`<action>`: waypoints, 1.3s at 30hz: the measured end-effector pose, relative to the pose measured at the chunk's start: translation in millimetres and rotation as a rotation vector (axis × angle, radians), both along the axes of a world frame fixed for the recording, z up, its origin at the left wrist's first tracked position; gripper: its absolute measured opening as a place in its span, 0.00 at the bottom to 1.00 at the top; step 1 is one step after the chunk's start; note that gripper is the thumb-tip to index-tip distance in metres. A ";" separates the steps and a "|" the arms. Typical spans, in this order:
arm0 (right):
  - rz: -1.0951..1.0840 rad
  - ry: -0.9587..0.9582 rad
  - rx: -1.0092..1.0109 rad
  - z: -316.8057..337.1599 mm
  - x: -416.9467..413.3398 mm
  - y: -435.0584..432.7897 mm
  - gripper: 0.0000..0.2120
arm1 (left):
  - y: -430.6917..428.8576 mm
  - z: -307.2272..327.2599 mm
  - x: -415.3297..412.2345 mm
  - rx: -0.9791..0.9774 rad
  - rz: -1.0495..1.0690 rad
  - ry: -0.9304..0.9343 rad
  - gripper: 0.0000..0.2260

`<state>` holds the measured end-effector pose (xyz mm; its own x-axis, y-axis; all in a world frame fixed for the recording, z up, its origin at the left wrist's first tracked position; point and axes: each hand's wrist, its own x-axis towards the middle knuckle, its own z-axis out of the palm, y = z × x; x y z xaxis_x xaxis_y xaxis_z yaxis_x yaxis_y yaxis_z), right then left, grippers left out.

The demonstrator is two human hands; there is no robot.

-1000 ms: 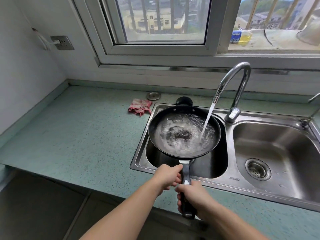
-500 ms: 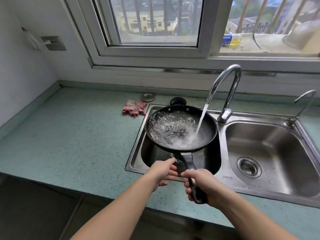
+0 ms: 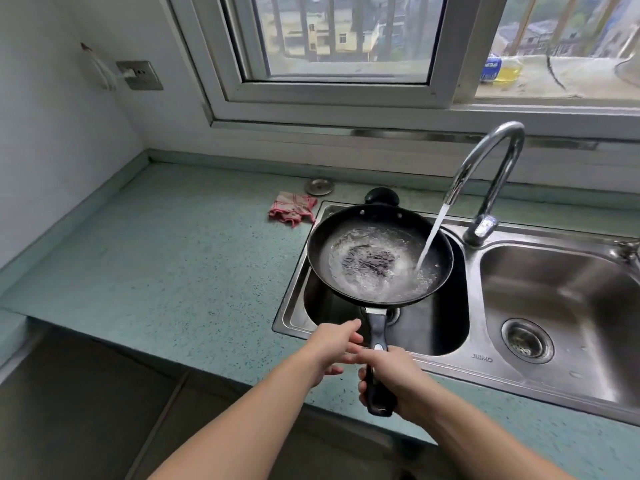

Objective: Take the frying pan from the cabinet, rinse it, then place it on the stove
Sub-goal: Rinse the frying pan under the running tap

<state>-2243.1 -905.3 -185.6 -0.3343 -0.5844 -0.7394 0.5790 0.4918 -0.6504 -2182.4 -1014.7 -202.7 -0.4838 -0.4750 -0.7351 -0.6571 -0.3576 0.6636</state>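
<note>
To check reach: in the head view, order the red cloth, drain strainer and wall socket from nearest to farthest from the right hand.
From the right hand:
1. drain strainer, in the right basin.
2. red cloth, on the counter left of the sink.
3. wall socket, on the far left wall.

Both forearms reach forward. The right grip (image 3: 394,382) curls round the pan handle (image 3: 378,329); the left grip (image 3: 334,348), fingers loosely extended, seems to touch it.

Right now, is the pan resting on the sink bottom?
No, the right hand holds the frying pan up over the left basin.
</note>
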 end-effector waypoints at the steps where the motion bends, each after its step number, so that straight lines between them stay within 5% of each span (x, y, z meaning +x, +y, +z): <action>1: 0.003 -0.022 -0.019 2.8 1.6 -5.2 0.10 | -2.0 -1.0 2.3 -0.003 0.014 0.001 0.17; 12: 0.022 -0.010 -0.004 25.9 -32.8 16.1 0.02 | 4.8 7.9 -16.6 0.023 -0.010 0.045 0.16; 21: 0.003 0.099 0.069 -8.9 -25.2 30.8 0.05 | 22.7 7.0 -22.2 -0.089 -0.021 0.077 0.12; 28: -0.005 -0.050 -0.011 -7.6 2.7 -1.4 0.04 | 12.1 3.3 -1.5 -0.039 0.119 0.098 0.09; 34: 0.023 -0.124 -0.096 28.0 -9.4 -6.9 0.07 | 6.6 5.3 2.7 0.051 0.189 0.127 0.14; 39: -0.014 -0.006 -0.015 30.3 -35.7 21.1 0.08 | 13.7 7.6 -11.0 0.040 0.110 0.118 0.16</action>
